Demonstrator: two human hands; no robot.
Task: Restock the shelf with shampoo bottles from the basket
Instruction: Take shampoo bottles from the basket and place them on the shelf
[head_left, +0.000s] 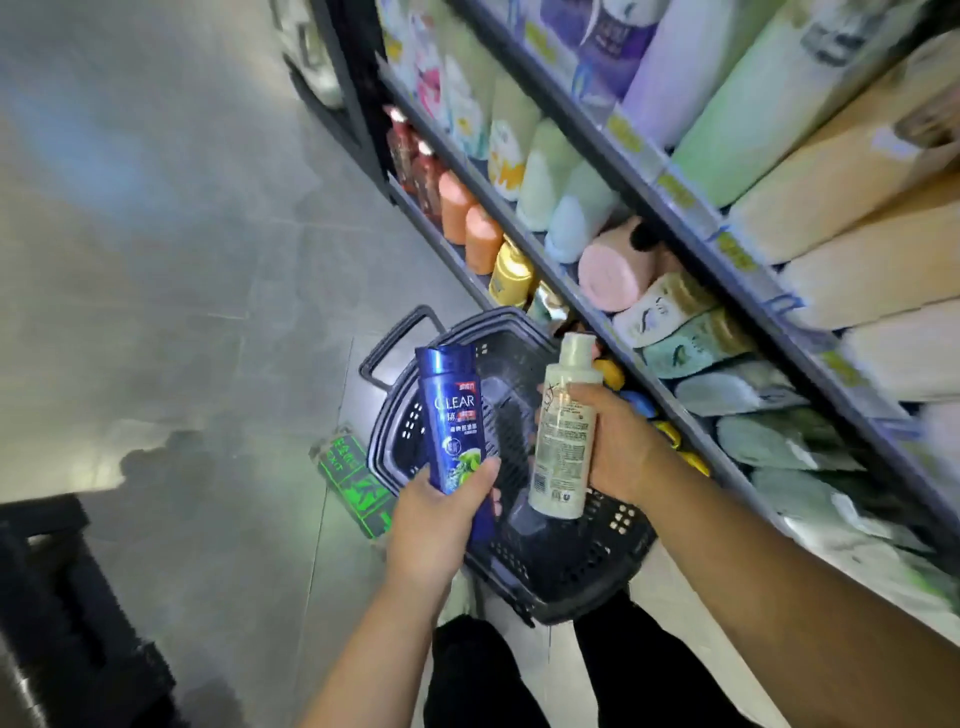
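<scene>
My left hand grips the lower end of a blue shampoo bottle labelled CLEAR, held upright over the basket. My right hand is closed around a cream-white shampoo bottle, cap pointing up and its printed back label facing me. Both bottles hang above a dark plastic basket that stands on the floor beside the shelf. A dark shape lies inside the basket; I cannot tell what it is.
The shelf unit runs diagonally along the right, packed with orange bottles, a yellow bottle, rolled towels and tissue packs. A green exit sticker marks the grey floor. A black crate sits at lower left. My legs are below the basket.
</scene>
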